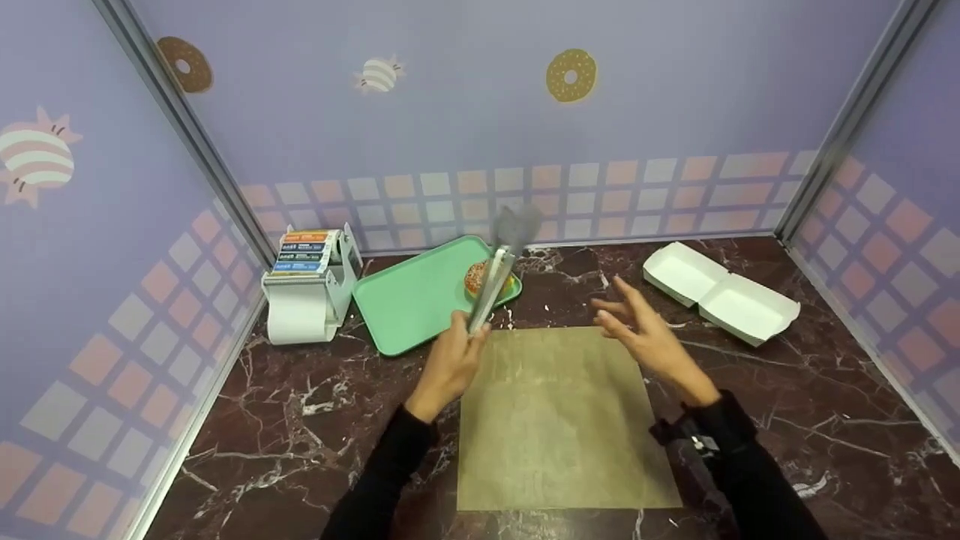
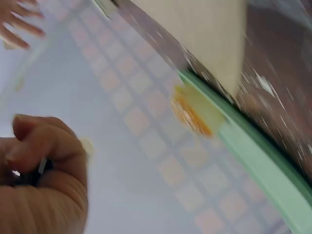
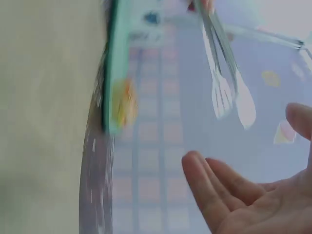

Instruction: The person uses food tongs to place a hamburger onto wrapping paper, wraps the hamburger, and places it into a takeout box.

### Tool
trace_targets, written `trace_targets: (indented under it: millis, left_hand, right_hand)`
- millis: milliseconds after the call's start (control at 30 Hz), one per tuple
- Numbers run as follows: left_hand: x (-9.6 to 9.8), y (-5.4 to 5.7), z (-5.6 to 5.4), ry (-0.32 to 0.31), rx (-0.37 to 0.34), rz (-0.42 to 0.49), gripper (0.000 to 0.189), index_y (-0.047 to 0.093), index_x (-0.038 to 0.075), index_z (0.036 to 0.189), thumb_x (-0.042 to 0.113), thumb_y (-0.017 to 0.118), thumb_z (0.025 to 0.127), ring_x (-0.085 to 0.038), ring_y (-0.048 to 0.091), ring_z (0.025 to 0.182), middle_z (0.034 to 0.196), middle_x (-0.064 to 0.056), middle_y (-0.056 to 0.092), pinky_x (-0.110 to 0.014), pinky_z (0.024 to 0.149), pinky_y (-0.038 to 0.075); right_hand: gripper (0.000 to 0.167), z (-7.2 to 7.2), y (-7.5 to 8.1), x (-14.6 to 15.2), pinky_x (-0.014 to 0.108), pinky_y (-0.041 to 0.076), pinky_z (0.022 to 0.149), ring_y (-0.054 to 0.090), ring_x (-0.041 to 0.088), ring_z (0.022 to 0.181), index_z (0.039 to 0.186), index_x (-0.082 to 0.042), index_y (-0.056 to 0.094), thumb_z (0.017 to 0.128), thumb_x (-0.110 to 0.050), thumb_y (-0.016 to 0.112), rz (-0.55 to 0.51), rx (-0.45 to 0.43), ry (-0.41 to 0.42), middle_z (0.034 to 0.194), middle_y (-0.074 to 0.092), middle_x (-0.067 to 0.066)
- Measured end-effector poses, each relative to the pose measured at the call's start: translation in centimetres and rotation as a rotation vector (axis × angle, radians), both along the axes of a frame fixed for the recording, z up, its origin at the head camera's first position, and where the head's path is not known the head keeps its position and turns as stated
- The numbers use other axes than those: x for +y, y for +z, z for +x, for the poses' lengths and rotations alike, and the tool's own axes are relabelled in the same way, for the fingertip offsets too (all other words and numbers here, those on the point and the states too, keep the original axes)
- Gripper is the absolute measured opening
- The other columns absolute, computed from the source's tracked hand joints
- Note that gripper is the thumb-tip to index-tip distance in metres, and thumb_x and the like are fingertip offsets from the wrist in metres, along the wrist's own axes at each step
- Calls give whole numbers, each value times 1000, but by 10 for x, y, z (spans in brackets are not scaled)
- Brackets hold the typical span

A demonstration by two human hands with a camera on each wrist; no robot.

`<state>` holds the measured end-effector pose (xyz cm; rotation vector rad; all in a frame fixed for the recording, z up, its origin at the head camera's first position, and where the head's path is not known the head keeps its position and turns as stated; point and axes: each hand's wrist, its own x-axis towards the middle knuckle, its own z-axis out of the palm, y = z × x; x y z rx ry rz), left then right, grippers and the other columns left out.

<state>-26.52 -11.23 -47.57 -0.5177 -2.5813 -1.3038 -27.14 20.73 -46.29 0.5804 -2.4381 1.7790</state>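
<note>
My left hand [image 1: 450, 364] grips metal serving tongs [image 1: 489, 292] by the handle end, held up over the right end of a green tray [image 1: 405, 296]. Their far end is blurred in the head view; in the right wrist view the tongs [image 3: 220, 92] show one slotted, fork-like end and one flat end, slightly apart. Behind them a seeded burger [image 1: 474, 279] sits at the tray's right end, partly hidden. My right hand [image 1: 652, 345] hovers over the right edge of a brown paper sheet [image 1: 562, 427], fingers spread and holding nothing.
An open white takeaway box [image 1: 750, 307] lies at the back right. On the left stands a white dispenser [image 1: 341, 289] with small boxes on top and a paper roll [image 1: 298, 315] in front. Patterned walls enclose the dark marble-look table [image 1: 300, 442] at the back and sides.
</note>
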Motion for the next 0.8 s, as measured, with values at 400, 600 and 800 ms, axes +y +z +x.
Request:
trace_targets:
  millis: [400,600,800]
  left_hand:
    - [48,-19,30,-416,-129,51,27,49,10,119,35,46,109,-6,43,64,80,7,46,-21,56,39]
    - [52,-27,30,-412,-120,29,26,47,9,117,34,47,109,-5,43,62,78,8,45,-19,56,37]
    - [47,-21,31,-449,-178,57,36,46,12,127,42,51,107,-5,52,57,76,6,54,-21,51,44]
  right_hand:
    - [59,1,-17,-39,62,20,123,47,36,141,158,1,24,109,-22,47,-184,-166,329,143,58,22]
    - [41,2,-22,-42,51,31,120,61,25,128,143,2,44,110,-22,47,-223,-172,320,132,66,22]
    - [31,3,-16,-41,37,44,111,67,27,116,137,-6,48,109,-19,48,-288,-93,281,125,65,31]
